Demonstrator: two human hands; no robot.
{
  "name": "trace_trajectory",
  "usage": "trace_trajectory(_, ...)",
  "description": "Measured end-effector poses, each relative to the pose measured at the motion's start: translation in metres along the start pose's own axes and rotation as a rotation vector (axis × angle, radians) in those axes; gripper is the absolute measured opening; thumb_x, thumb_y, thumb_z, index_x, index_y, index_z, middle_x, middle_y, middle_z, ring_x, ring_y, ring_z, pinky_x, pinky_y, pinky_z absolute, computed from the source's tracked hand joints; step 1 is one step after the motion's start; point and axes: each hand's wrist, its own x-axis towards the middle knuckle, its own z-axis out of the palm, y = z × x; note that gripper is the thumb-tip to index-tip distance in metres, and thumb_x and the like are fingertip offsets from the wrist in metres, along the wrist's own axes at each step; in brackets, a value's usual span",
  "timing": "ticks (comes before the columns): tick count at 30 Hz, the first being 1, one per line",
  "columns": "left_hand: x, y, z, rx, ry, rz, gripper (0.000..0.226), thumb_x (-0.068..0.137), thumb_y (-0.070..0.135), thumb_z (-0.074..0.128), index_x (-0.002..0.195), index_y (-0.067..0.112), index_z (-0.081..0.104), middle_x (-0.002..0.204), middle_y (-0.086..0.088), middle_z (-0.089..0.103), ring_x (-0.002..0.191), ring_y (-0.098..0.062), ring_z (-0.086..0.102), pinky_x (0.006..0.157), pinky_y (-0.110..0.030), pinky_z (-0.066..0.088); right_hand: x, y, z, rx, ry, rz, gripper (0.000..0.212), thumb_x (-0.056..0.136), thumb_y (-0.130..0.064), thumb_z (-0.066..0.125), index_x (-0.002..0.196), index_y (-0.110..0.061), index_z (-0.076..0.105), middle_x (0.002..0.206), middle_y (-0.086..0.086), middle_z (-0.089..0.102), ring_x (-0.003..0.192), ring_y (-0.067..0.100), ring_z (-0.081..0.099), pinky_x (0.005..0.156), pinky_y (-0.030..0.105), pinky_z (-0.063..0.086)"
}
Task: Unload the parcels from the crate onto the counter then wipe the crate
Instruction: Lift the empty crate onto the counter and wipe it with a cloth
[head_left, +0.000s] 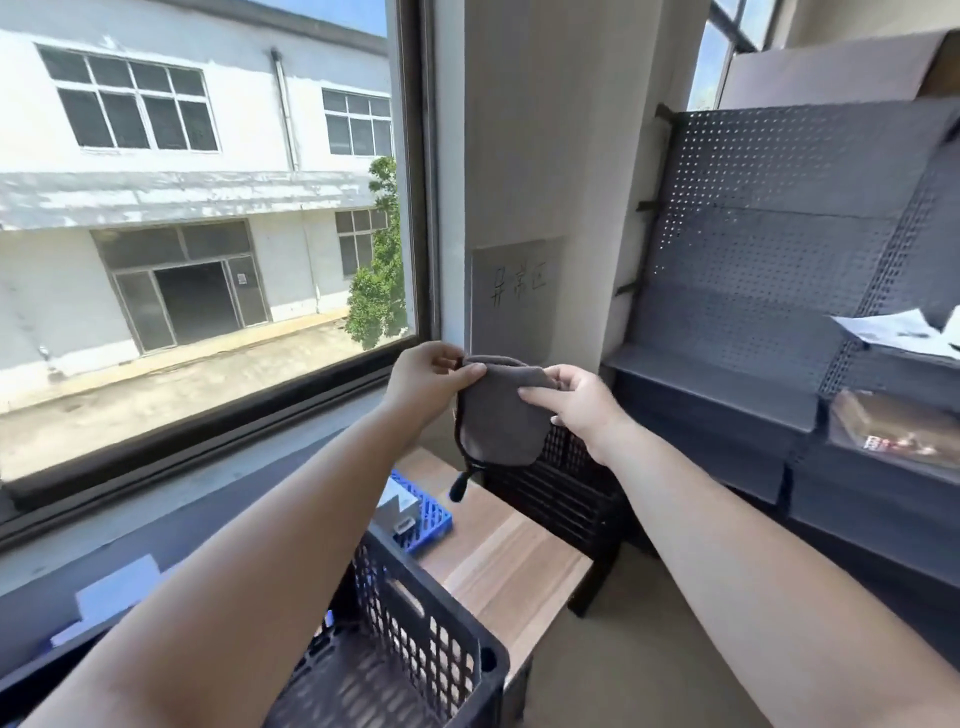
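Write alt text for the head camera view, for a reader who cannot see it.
Both hands, left hand and right hand, hold up a grey cloth by its top edge, above a wooden counter beside a window. A black crate sits below the arms, a small blue basket behind it.

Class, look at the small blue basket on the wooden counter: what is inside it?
Inside the blue basket lies a pale grey boxy parcel. The left forearm covers the basket's near part, so anything more there cannot be seen.
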Motion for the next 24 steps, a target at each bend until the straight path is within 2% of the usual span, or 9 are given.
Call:
trace_trajectory(3,0.03,-0.003,0.046,0.148,-0.027,0.025,0.016,0.08,0.035,0.08,0.08,0.023,0.069,0.082,0.008,0.064,0.078,0.0,0.056,0.067,-0.019,0.043,0.035,0.006,-0.05,-0.032,0.02,-0.025,0.016,0.084,-0.014,0.076,0.095,-0.015,0.064,0.085,-0.003,0.064,0.077,0.005,0.059,0.061,0.011,0.043)
trace_trajectory(5,0.052,-0.009,0.078,0.281,-0.053,0.068,0.02,0.078,0.045,0.079,0.072,0.034,0.063,0.09,0.007,0.065,0.094,-0.013,0.059,0.083,-0.029,0.048,0.059,0.013,-0.08,-0.065,0.013,-0.019,0.011,0.085,-0.015,0.075,0.089,-0.017,0.065,0.083,-0.004,0.066,0.08,0.011,0.06,0.068,0.021,0.044)
trace_trajectory(7,0.071,-0.015,0.107,0.427,-0.099,0.103,0.023,0.079,0.053,0.075,0.075,0.034,0.064,0.097,0.006,0.065,0.111,-0.023,0.053,0.097,-0.042,0.044,0.083,0.023,-0.104,-0.112,0.006,-0.012,0.007,0.085,-0.019,0.073,0.085,-0.017,0.067,0.08,-0.003,0.067,0.077,0.013,0.059,0.068,0.026,0.045)
trace_trajectory(9,0.086,-0.019,0.132,0.523,-0.128,0.084,0.03,0.078,0.062,0.07,0.078,0.033,0.064,0.105,0.006,0.066,0.119,-0.024,0.046,0.103,-0.046,0.039,0.105,0.032,-0.123,-0.149,-0.007,-0.008,0.009,0.086,-0.019,0.072,0.089,-0.011,0.068,0.082,0.0,0.067,0.076,0.013,0.058,0.066,0.025,0.045)
trace_trajectory(13,0.109,-0.033,0.158,0.364,-0.077,-0.126,0.044,0.051,0.083,0.064,0.063,0.04,0.066,0.098,0.013,0.066,0.111,-0.019,0.055,0.101,-0.047,0.043,0.15,0.05,-0.141,-0.148,-0.074,0.014,0.007,0.086,-0.016,0.074,0.086,-0.013,0.067,0.083,-0.001,0.068,0.074,0.008,0.06,0.063,0.018,0.049)
trace_trajectory(16,0.124,-0.053,0.163,0.369,-0.018,-0.24,0.038,0.055,0.082,0.067,0.066,0.046,0.066,0.103,0.014,0.066,0.119,-0.02,0.05,0.106,-0.048,0.037,0.188,0.068,-0.137,-0.1,-0.149,0.031,0.013,0.082,-0.011,0.078,0.082,-0.017,0.066,0.086,0.003,0.068,0.076,0.01,0.062,0.071,0.022,0.05)
trace_trajectory(21,0.138,-0.111,0.159,0.66,0.089,-0.226,0.03,0.078,0.065,0.069,0.07,0.037,0.062,0.132,0.014,0.051,0.141,-0.019,0.02,0.115,-0.055,0.0,0.25,0.118,-0.096,-0.186,-0.307,0.02,0.014,0.08,-0.008,0.079,0.086,-0.013,0.067,0.08,0.001,0.064,0.08,0.015,0.06,0.067,0.016,0.049)
trace_trajectory(22,0.142,-0.128,0.155,0.69,0.099,-0.201,0.029,0.079,0.063,0.069,0.07,0.037,0.062,0.136,0.013,0.049,0.142,-0.019,0.017,0.115,-0.056,-0.002,0.263,0.13,-0.083,-0.233,-0.327,-0.002,0.014,0.079,-0.013,0.08,0.085,-0.016,0.068,0.082,-0.001,0.065,0.085,0.016,0.06,0.073,0.02,0.05)
trace_trajectory(24,0.149,-0.166,0.15,0.772,0.108,-0.163,0.027,0.081,0.059,0.069,0.072,0.034,0.064,0.14,0.01,0.048,0.144,-0.02,0.014,0.115,-0.059,-0.004,0.287,0.158,-0.058,-0.455,-0.331,-0.095,0.014,0.076,-0.029,0.081,0.081,-0.028,0.068,0.102,-0.003,0.066,0.109,0.019,0.055,0.096,0.035,0.046)
